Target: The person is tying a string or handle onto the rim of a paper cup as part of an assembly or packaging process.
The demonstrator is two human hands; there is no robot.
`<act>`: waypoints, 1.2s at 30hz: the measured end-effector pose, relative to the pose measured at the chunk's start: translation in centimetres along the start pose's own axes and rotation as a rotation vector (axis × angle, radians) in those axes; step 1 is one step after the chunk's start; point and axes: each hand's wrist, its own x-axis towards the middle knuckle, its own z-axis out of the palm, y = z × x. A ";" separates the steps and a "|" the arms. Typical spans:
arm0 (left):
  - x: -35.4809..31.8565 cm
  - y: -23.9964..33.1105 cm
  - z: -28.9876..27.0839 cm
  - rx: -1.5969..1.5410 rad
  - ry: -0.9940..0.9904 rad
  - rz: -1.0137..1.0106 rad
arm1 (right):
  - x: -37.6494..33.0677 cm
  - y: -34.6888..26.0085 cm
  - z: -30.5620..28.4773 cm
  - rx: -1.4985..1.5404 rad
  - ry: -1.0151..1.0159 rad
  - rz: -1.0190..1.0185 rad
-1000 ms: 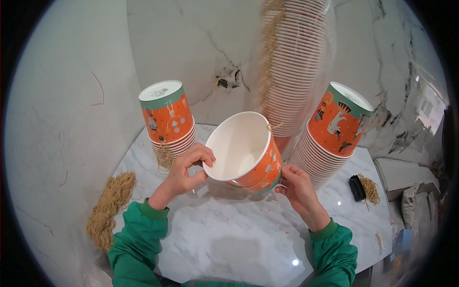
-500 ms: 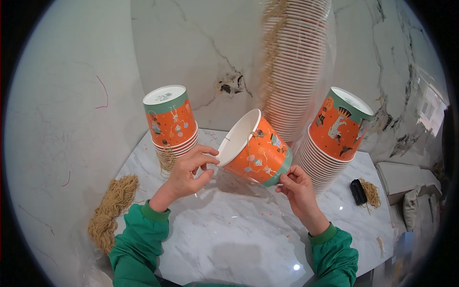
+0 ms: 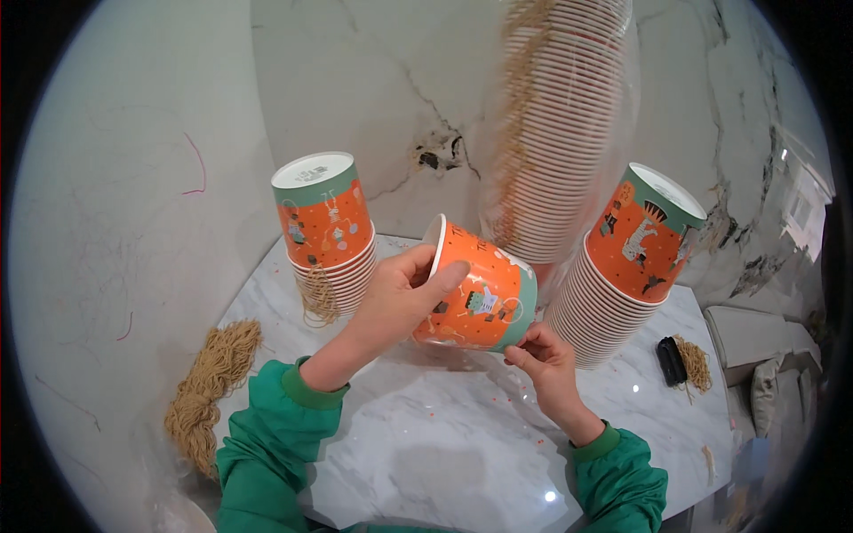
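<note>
An orange paper bucket [image 3: 487, 298] with a green base band and printed figures is held tilted above the table, its white rim toward the upper left. My left hand [image 3: 400, 298] grips it at the rim, thumb on the printed outside and fingers reaching into the mouth. At the green base end, my right hand [image 3: 544, 362] pinches the lower edge between thumb and fingers. Left of it stands an upside-down stack of similar buckets [image 3: 327, 233] with tan string hanging at its rims. A taller upside-down stack [image 3: 641, 235] stands to the right.
A very tall column of nested buckets in clear plastic [image 3: 564, 124] rises at the back. A hank of tan string [image 3: 213, 382] lies at the table's left edge. On the right are a black object [image 3: 671, 361] and a small string bundle [image 3: 693, 362]. Marble walls border the table.
The bucket has been turned, so its mouth faces further away and lettering shows on its side. My left hand has moved from the rim's near edge to a fuller grip; my right hand stays at the base.
</note>
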 end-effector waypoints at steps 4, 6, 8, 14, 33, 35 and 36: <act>0.0 -0.7 0.7 -0.096 -0.027 0.012 | 0.1 0.3 0.0 -0.068 -0.028 -0.070; -0.2 -0.7 0.5 -0.104 -0.039 -0.008 | 0.1 0.1 0.1 -0.175 -0.025 -0.091; -0.3 -0.8 0.2 -0.115 -0.054 -0.025 | 0.1 0.1 0.0 -0.213 -0.014 -0.096; -0.5 -2.1 -0.8 -0.185 -0.076 0.012 | 0.8 -2.3 0.4 -0.097 0.046 -0.090; -0.9 -2.1 -2.2 0.058 -0.037 0.109 | 4.4 -2.5 2.0 -0.322 -0.008 -0.265; -0.9 -2.2 -2.6 0.072 -0.016 0.109 | 4.8 -2.6 2.3 -0.415 -0.011 -0.371; -0.8 -2.4 -2.7 0.068 -0.007 0.104 | 4.8 -2.8 2.4 -0.493 0.005 -0.401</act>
